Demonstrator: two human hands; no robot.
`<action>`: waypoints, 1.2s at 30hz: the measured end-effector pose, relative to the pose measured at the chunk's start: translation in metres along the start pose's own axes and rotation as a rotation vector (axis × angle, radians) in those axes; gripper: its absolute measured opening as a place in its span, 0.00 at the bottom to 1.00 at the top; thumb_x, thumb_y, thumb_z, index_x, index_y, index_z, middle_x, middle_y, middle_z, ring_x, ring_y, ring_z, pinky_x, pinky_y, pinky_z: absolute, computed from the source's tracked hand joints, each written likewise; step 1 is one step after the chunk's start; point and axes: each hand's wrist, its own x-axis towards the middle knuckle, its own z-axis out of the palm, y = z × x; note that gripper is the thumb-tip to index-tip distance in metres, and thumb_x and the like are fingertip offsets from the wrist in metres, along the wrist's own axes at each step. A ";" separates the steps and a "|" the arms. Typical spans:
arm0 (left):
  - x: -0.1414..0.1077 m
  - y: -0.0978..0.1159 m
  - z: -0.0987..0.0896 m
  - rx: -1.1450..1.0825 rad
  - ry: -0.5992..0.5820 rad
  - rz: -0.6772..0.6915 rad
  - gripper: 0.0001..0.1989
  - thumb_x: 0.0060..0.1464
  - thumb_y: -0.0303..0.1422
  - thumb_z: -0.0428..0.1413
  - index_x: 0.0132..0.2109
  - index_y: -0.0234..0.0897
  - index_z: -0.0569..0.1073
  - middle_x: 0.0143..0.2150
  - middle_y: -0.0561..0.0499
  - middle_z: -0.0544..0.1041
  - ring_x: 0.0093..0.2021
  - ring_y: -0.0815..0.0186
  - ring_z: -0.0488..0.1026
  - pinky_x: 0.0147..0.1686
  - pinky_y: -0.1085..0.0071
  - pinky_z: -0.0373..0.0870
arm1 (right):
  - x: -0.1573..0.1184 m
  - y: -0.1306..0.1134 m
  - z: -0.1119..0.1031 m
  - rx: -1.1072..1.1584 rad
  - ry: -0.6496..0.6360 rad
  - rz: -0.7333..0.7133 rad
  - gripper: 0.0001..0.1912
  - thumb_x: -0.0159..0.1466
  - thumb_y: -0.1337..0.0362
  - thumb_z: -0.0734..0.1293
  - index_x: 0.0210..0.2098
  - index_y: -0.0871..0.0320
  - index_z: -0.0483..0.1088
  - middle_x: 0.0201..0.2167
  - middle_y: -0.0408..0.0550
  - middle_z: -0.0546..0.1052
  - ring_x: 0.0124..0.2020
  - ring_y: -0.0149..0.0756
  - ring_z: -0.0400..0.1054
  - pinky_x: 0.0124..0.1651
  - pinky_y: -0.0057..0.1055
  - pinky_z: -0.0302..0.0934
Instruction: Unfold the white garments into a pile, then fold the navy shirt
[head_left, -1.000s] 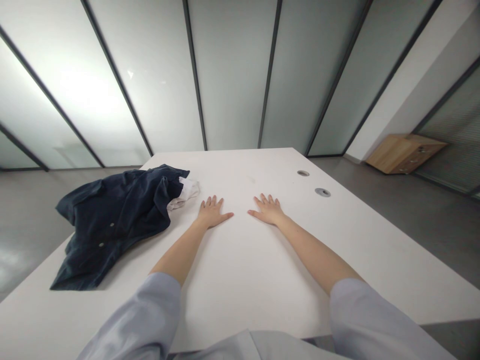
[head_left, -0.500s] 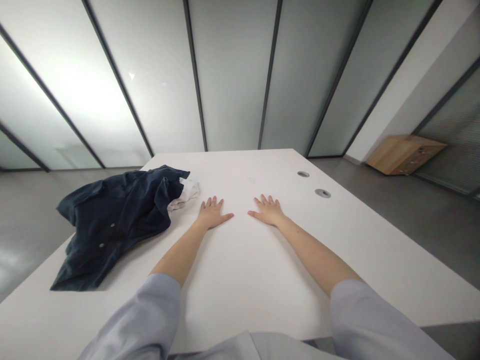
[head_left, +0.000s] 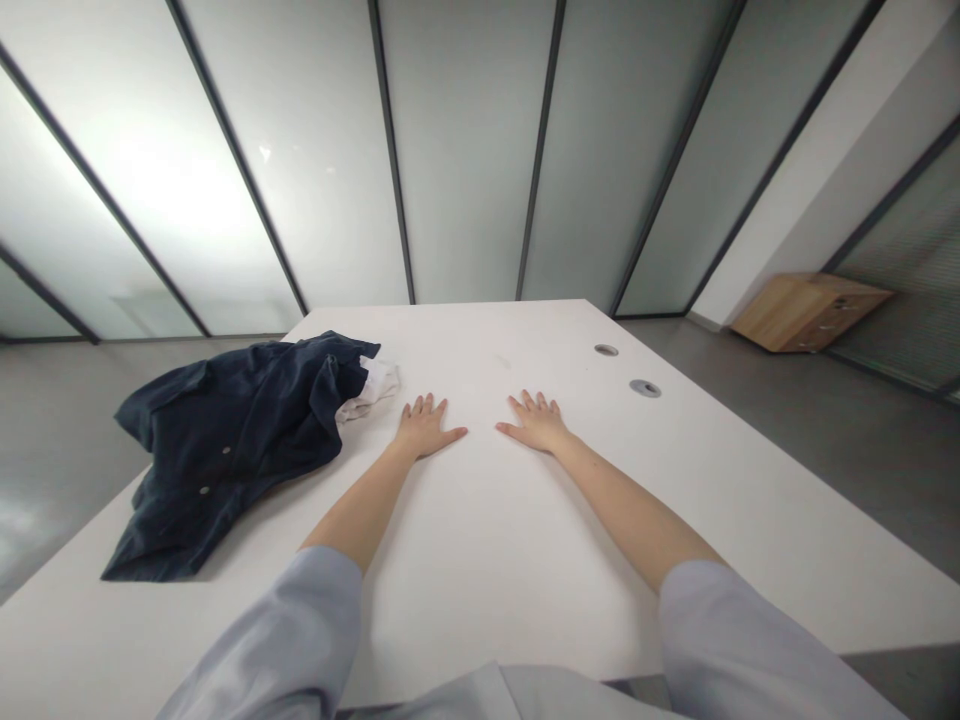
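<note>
Nothing legible in view: no text, labels, brands, numbers or signs can be read.

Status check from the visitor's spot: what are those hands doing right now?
Left hand and right hand flat on white table, open, holding nothing. Dark navy button-front shirt bunched left of them. White cloth poking from it, just apart from left hand.

Worn on the person's head, the single camera looks forward and down along the left forearm [head_left: 356,505] and right forearm [head_left: 637,510] onto a white table [head_left: 495,560] close below, with a frosted glass wall [head_left: 465,150] across the upper frame.
</note>
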 end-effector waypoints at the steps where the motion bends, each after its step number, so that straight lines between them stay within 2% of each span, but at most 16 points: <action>1: 0.000 0.000 0.000 -0.004 -0.001 0.002 0.50 0.50 0.66 0.35 0.69 0.38 0.49 0.71 0.38 0.44 0.70 0.45 0.42 0.64 0.49 0.42 | 0.000 0.000 0.000 0.000 0.001 -0.003 0.49 0.58 0.30 0.47 0.69 0.51 0.41 0.71 0.54 0.39 0.69 0.61 0.32 0.65 0.57 0.30; 36: 0.001 0.000 0.002 -0.010 0.008 -0.001 0.50 0.50 0.67 0.35 0.69 0.39 0.49 0.71 0.39 0.44 0.70 0.45 0.41 0.64 0.49 0.42 | 0.000 0.002 0.002 -0.001 0.014 -0.013 0.49 0.58 0.30 0.47 0.69 0.51 0.43 0.71 0.54 0.40 0.68 0.62 0.33 0.64 0.58 0.31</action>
